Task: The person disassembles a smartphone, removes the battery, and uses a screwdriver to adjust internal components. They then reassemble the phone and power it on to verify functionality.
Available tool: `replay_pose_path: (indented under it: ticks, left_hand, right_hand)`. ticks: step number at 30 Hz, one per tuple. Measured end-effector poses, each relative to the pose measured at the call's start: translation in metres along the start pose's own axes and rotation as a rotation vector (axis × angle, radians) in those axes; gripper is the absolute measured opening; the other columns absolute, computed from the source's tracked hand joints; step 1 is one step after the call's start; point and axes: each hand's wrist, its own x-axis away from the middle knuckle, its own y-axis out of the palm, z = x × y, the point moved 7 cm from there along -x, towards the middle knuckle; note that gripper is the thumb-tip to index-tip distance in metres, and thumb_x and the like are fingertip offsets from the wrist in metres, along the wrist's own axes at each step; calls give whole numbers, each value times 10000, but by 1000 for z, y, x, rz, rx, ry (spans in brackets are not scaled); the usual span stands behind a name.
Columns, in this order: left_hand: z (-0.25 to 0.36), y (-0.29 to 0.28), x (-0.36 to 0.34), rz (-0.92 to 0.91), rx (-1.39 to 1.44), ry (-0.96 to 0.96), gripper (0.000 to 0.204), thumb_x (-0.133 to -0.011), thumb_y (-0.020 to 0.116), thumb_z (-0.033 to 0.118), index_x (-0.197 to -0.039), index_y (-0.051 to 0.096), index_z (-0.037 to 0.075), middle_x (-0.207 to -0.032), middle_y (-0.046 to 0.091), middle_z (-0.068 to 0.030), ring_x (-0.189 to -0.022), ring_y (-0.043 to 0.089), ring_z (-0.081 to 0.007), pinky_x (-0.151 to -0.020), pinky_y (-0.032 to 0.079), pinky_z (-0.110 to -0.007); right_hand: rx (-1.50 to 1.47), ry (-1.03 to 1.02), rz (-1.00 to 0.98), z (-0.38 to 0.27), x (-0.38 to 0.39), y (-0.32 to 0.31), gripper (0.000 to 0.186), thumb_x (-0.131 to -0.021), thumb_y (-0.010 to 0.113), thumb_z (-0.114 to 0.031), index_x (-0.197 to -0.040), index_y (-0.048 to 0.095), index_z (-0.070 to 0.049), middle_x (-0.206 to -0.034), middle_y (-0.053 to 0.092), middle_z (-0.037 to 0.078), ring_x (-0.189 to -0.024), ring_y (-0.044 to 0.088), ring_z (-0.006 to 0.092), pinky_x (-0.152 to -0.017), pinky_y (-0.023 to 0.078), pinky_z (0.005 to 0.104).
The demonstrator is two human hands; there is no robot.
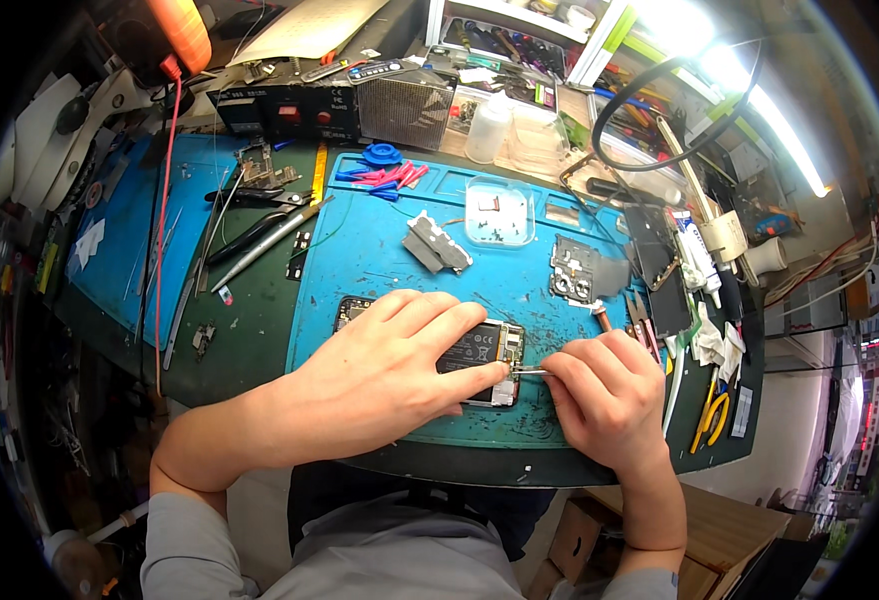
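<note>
An opened smartphone [510,343] lies on the blue mat [379,262], its black battery [475,349] and inner parts bare. My left hand [384,362] rests flat across it with fingers stretched out, hiding much of its left part. One fingertip presses near the phone's right end. In my right hand [604,395], closed beside that end, are thin metal tweezers [529,371]. Their tips reach the phone's edge next to my left fingertip; what they touch is too small to make out.
Beyond the phone are a metal shield plate [436,246], a clear tray [500,212] of small parts and a dark phone cover part [581,272]. Pink and blue pry tools [389,178] lie at the back. Yellow-handled pliers [712,420] lie right; a cable [167,220] hangs left.
</note>
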Motion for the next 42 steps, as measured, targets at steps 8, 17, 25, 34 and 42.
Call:
replay_pose_path:
  ticks: [8,17,25,34,42]
  left_hand:
    - [0,-1,-1,-7,3,-1,552,-838,831,239,-1374,697,230,-1403,567,-149,-1282,568,-344,-1055,474,-472]
    - [0,0,-1,-14,2,-5,541,-840,831,244,-1366,702,227,-1410,565,-151,-1292,565,-349,-1061,469,-475]
    - [0,-1,-1,-19,9,-4,552,-835,837,245,-1368,696,227,-1413,562,-149,-1294,563,-349,-1063,468,-476]
    - [0,0,0,-16,10,-10,571,-821,850,227,-1368,688,225,-1414,562,-146,-1299,562,-352,-1074,467,-481]
    - [0,0,1,-5,10,-15,574,-816,857,210,-1364,683,210,-1419,565,-143,-1310,559,-354,-1090,461,-486]
  right_hand:
    - [-102,47,-26,9,2,4,141,-823,814,-46,-927,722,-71,-869,694,41,-746,639,249,-655,527,361]
    - [-135,6,-53,14,3,8,194,-806,834,-76,-972,733,-89,-899,664,41,-786,668,242,-681,545,371]
    - [-131,-43,-63,14,6,7,295,-809,849,-130,-1084,766,-64,-908,652,35,-762,652,207,-644,532,344]
    - [168,-142,-45,3,6,9,285,-878,799,-168,-1110,753,-9,-838,560,20,-705,593,159,-573,478,312]
    - [84,-92,50,5,-5,20,191,-905,783,-139,-1051,726,-30,-846,593,35,-731,624,194,-602,502,332]
